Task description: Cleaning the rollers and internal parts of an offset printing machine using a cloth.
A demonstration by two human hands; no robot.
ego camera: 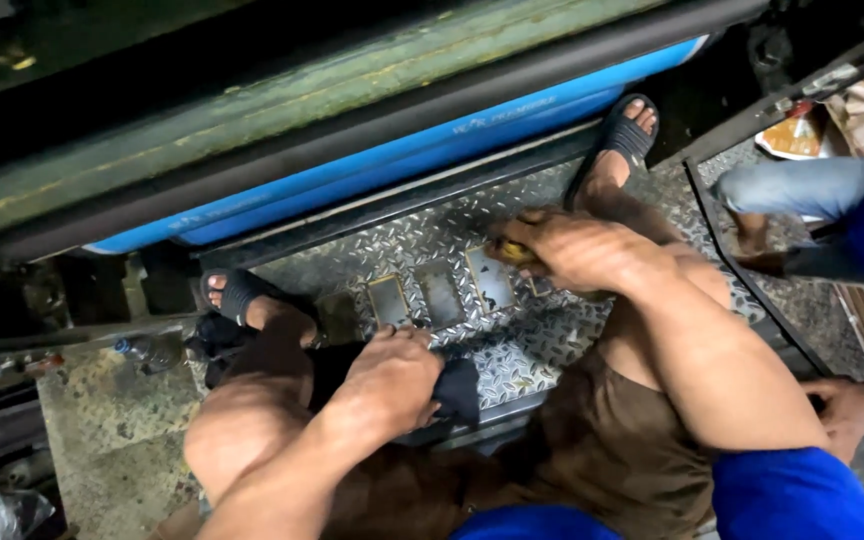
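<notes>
I squat on a metal tread plate (pixel 542 340) beside a large machine roller. My left hand (pixel 392 380) presses down on a dark blue-black cloth (pixel 457 388) at the plate's near edge. My right hand (pixel 577 250) is closed around a small yellowish tool (pixel 514 252), held against a row of rectangular recesses (pixel 442 295) set in the plate. My feet in dark sandals (pixel 237 295) rest at either side of the plate.
A blue roller (pixel 392 160) and green machine frame run across the top. Another person in jeans (pixel 802 185) squats at right, with a hand (pixel 852 410) at the lower right. A plastic bottle (pixel 147 350) lies at left.
</notes>
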